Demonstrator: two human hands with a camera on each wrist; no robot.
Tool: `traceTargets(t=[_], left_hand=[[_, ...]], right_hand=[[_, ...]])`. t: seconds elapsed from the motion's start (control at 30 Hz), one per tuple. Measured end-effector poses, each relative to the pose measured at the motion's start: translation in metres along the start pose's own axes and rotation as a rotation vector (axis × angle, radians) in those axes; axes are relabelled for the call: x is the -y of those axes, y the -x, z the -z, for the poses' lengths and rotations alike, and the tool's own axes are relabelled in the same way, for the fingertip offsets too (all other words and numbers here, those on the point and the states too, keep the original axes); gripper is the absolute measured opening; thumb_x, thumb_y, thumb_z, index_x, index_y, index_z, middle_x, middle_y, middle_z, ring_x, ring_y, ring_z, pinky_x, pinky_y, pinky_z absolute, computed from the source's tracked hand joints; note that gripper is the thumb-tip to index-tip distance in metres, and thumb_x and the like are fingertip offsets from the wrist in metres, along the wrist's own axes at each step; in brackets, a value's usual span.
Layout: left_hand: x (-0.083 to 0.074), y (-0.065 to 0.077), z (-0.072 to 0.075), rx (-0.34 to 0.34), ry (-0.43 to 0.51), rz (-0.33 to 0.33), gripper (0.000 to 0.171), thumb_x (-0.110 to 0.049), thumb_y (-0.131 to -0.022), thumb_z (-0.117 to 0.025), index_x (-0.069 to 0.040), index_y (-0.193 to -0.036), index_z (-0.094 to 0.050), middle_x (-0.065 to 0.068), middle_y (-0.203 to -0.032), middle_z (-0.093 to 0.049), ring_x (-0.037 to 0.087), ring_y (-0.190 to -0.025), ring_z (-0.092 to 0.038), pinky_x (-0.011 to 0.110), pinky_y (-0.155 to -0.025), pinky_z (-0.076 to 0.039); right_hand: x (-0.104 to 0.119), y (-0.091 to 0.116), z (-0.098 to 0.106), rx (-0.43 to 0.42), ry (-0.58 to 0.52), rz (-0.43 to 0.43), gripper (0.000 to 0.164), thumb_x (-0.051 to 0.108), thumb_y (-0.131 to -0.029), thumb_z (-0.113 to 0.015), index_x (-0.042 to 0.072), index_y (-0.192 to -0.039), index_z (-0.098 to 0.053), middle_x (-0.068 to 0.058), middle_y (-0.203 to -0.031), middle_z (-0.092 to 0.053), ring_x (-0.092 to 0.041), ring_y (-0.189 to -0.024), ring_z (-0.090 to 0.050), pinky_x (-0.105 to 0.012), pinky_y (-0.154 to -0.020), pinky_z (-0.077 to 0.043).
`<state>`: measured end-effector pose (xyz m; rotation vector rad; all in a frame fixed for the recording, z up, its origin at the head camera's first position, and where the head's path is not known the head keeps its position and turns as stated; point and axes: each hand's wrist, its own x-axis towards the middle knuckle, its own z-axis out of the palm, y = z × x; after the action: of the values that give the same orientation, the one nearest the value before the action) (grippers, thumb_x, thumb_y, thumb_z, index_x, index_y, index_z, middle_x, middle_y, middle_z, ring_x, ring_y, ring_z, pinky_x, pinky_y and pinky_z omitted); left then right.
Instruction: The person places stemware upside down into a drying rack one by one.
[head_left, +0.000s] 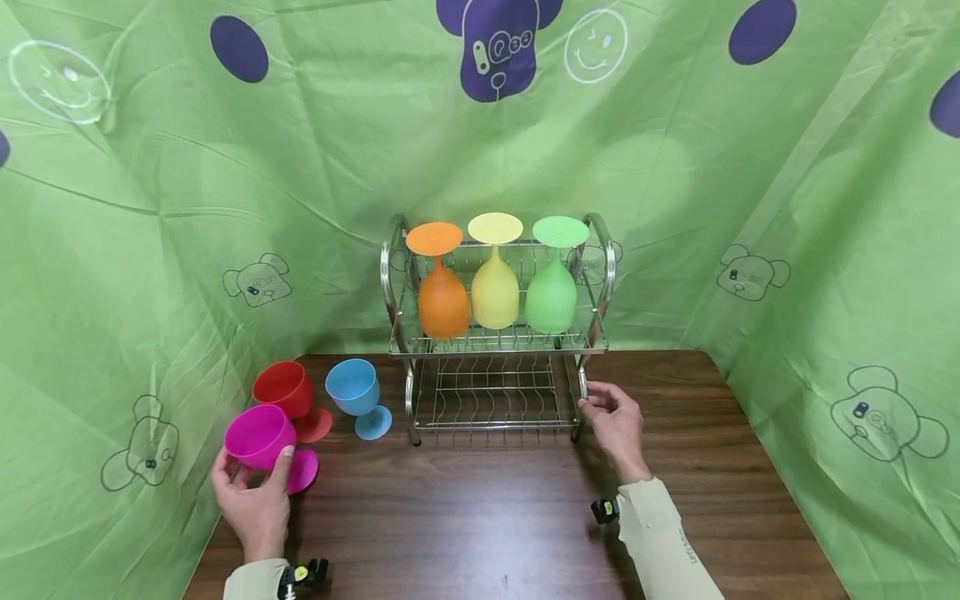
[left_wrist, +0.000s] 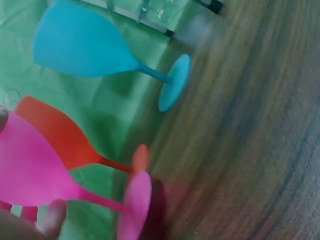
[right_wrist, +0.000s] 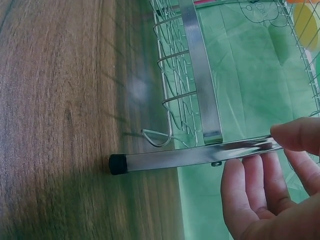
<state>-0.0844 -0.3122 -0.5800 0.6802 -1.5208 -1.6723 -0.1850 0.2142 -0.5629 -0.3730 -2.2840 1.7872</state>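
Note:
My left hand [head_left: 257, 510] grips a magenta goblet [head_left: 259, 437] by its bowl, thumb on the near right side and fingers round the left. Its round foot [left_wrist: 136, 207] is close over the table in the left wrist view. Just behind stands a red goblet [head_left: 283, 390], partly hidden by the magenta one, with a blue goblet [head_left: 352, 387] to its right. My right hand [head_left: 617, 427] pinches the right front post [right_wrist: 245, 146] of a two-tier metal dish rack [head_left: 495, 425] between thumb and fingers.
On the rack's upper tier, an orange goblet [head_left: 443, 304], a yellow goblet [head_left: 495, 296] and a light green goblet [head_left: 552, 300] stand upside down in a row. The lower tier has bare wires. Green printed cloth [head_left: 675, 208] walls in the brown wooden table [head_left: 465, 517].

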Motion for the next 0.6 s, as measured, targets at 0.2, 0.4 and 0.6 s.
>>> traceTargets(t=[0.2,0.4,0.6], left_hand=[[-0.020,0.017,0.009,0.038,-0.059,-0.025,0.092,0.003,-0.073,-0.093,-0.020,-0.152,-0.053,0.003,-0.145,-0.054,0.015,-0.124,-0.055,0.009,-0.079,-0.055],[-0.044,0.037,0.006,0.139,-0.176,-0.137,0.093,0.007,-0.073,-0.092,-0.022,-0.153,-0.056,-0.002,-0.141,-0.052,0.016,-0.123,-0.052,0.007,-0.080,-0.055],[-0.066,0.058,-0.006,0.249,-0.259,-0.232,0.095,0.009,-0.071,-0.093,-0.023,-0.153,-0.058,-0.006,-0.134,-0.055,0.015,-0.122,-0.056,0.006,-0.086,-0.055]], right_hand=[[0.002,0.000,-0.002,0.014,0.011,0.001,0.034,0.000,-0.087,-0.080,0.011,-0.119,-0.077,-0.012,-0.099,-0.073,-0.009,-0.081,-0.067,-0.019,-0.068,-0.059],[0.004,0.000,-0.002,0.017,0.029,0.007,0.034,0.001,-0.088,-0.080,0.012,-0.120,-0.077,-0.015,-0.102,-0.073,-0.009,-0.081,-0.067,-0.019,-0.069,-0.059],[0.004,-0.001,0.002,0.024,0.108,0.020,0.034,0.005,-0.088,-0.080,0.015,-0.121,-0.076,-0.014,-0.103,-0.075,-0.011,-0.082,-0.066,-0.019,-0.070,-0.057]])
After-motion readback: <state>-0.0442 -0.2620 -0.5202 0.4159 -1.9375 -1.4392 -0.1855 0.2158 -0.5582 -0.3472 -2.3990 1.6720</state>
